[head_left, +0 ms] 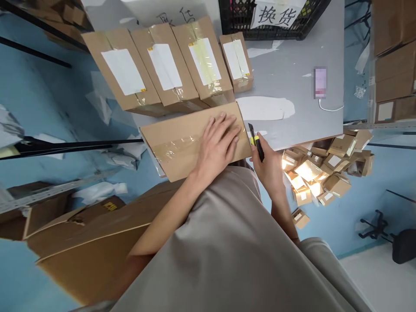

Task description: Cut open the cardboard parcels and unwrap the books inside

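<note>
Head view: the left hand point(218, 145) is lying flat, fingers spread, on the taped cardboard box point(175, 145), which is sitting at the near edge of the grey table point(292, 78). The right hand point(269, 167) is gripping a utility knife point(256, 143), its blade just beside the box's right end.

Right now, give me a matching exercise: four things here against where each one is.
1 left hand
2 utility knife
3 black crate
4 small cartons

a heaped below the table edge
b flat on the taped box
c at the table's far end, bearing a paper sign
d in the right hand

Pairs: 1-b, 2-d, 3-c, 4-a
</note>
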### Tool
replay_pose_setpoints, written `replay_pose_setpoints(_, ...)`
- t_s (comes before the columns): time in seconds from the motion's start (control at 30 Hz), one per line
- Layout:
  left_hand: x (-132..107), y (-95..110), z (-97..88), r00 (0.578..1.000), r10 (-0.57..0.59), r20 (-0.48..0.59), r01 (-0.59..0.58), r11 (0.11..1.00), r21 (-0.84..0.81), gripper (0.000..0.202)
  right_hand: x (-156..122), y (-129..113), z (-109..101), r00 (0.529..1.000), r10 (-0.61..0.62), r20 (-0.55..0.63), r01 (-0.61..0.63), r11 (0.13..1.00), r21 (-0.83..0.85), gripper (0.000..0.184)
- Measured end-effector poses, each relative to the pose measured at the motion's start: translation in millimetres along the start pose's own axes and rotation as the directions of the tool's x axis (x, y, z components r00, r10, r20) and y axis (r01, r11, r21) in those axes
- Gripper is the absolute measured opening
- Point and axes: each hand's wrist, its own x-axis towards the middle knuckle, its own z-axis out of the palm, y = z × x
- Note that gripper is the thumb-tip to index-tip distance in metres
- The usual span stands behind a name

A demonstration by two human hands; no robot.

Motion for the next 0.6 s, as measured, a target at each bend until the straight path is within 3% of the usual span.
replay_pose_setpoints(0.23, -4.2, -6.0, -0.9, 1.0, -0.016, -0.006, 0.016, 0.999, 0.033, 0.036, 15.9, -7.8, 0.0, 0.994, -0.029, 0.108, 0.037, 0.996, -0.076, 0.059)
replay_pose_setpoints(0.6, -7.8, -11.1, 2.0, 1.0, 0.024, -0.015, -0.023, 0.998, 0.063, 0.034, 17.6, -38.7, -11.4, 0.963, 0.094, 0.253, -0.013, 0.952, -0.307, 0.06)
